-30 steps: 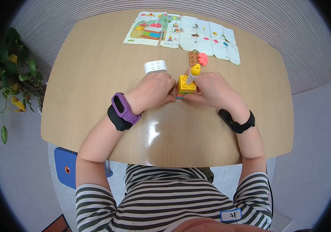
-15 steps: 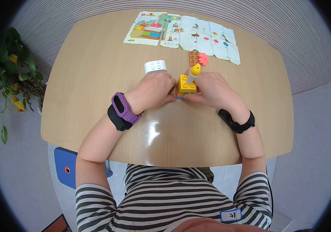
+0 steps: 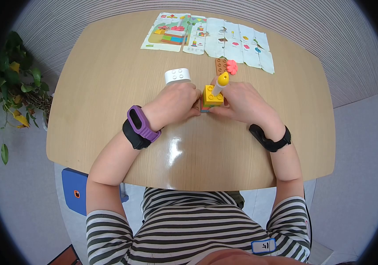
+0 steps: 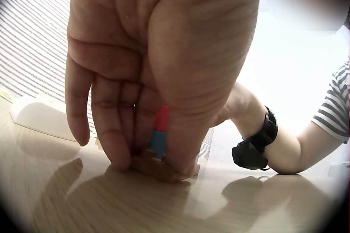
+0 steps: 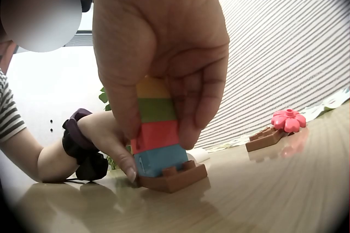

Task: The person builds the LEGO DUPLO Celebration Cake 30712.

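L hand (image 3: 175,102) pinching base (image 5: 176,181) on tbl (image 3: 224,154), well in from near edge | R hand (image 3: 244,104) gripping stack (image 5: 159,133) atop base | white brick (image 3: 177,75) just beyond L hand | wide gap, stack to R edge

Left hand (image 3: 175,101), stack (image 3: 211,99) and right hand (image 3: 244,101) block the middle; the near table (image 3: 220,154) gives room. Between white block (image 3: 177,76) and brown plate (image 3: 220,66) a half-hidden gap seems passable.

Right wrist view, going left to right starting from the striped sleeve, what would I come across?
Striped sleeve, black wrist strap, left hand, stack of coloured bricks, separate brown plate, pink flower piece.
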The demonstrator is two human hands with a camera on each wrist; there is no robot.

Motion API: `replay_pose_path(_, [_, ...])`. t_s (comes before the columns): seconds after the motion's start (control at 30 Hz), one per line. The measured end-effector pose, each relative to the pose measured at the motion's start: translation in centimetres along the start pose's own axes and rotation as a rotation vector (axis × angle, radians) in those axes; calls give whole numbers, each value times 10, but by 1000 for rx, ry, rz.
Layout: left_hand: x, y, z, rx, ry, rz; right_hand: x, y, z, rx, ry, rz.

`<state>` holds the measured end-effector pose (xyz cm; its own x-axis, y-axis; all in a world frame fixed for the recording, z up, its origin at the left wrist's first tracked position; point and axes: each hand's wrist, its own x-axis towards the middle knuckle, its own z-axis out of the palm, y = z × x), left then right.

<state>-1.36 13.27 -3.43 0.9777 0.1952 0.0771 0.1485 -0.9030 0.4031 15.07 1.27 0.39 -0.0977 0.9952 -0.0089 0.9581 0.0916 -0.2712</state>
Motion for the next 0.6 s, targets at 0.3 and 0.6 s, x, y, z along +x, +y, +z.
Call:
replay_pose_path(0.3, [0,3,0,-6,36,-17,1,2,3,33,17,-10])
replay_pose_path(0.6, [0,3,1,-6,24,-20,1,5,6,65,20,-11])
